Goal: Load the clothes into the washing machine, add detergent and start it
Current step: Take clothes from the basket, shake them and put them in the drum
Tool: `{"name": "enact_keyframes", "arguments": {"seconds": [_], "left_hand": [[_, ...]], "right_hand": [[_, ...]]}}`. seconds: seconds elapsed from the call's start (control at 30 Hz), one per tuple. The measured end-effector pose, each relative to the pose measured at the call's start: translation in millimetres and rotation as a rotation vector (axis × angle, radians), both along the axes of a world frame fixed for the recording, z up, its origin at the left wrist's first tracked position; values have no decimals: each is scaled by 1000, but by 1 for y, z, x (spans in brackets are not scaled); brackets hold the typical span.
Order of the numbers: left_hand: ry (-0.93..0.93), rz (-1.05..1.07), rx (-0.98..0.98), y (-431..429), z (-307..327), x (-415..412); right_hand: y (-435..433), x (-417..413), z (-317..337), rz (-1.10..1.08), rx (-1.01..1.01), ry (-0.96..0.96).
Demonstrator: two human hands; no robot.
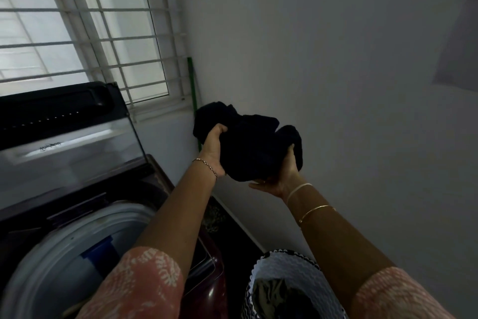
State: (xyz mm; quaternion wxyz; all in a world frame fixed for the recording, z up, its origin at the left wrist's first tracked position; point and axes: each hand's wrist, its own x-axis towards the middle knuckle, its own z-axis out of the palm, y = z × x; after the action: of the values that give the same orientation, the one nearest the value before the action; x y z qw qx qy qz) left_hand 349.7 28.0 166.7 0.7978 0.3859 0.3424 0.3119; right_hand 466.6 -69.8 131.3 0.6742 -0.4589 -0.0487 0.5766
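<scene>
Both hands hold one bundle of dark clothes (248,143) up in the air, the left hand (214,150) with its fingers curled tight into the left side and the right hand (280,176) cupped under it. The washing machine (77,228) sits open below and left of the fingers. The basket (279,264) below the right fingers seems to hold more clothes, but it is dim.

A single wide-angle view from the person's head looks forward and slightly down into a room corner. The washing machine (77,215) fills the near left, a laundry basket (279,274) the near bottom edge, the barred window (85,29) the far left and the wall (336,60) the right. Both forearms reach in from the bottom edge, close to the lens.
</scene>
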Motion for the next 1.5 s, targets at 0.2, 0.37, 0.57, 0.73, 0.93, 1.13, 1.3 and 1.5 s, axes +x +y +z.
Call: {"name": "enact_keyframes", "arguments": {"seconds": [0.2, 0.37, 0.57, 0.73, 0.93, 1.13, 1.3, 1.5], "left_hand": [[84, -105, 60, 4, 0, -24], [140, -51, 47, 8, 2, -62], [257, 105, 84, 4, -6, -115], [371, 410, 234, 13, -22, -167], [161, 555, 62, 31, -35, -243], [-45, 488, 9, 66, -72, -315], [93, 415, -149, 90, -132, -369], [320, 426, -325, 93, -189, -394]], "right_hand": [[17, -18, 2, 66, 236, -5], [41, -42, -8, 121, 236, -76], [67, -77, -22, 332, 291, -32], [90, -130, -19, 494, 197, -91], [126, -200, -7, 510, 220, -271], [158, -266, -36, 583, 141, -332], [184, -311, -88, 627, -26, -374], [193, -343, -155, 729, -324, -428]]}}
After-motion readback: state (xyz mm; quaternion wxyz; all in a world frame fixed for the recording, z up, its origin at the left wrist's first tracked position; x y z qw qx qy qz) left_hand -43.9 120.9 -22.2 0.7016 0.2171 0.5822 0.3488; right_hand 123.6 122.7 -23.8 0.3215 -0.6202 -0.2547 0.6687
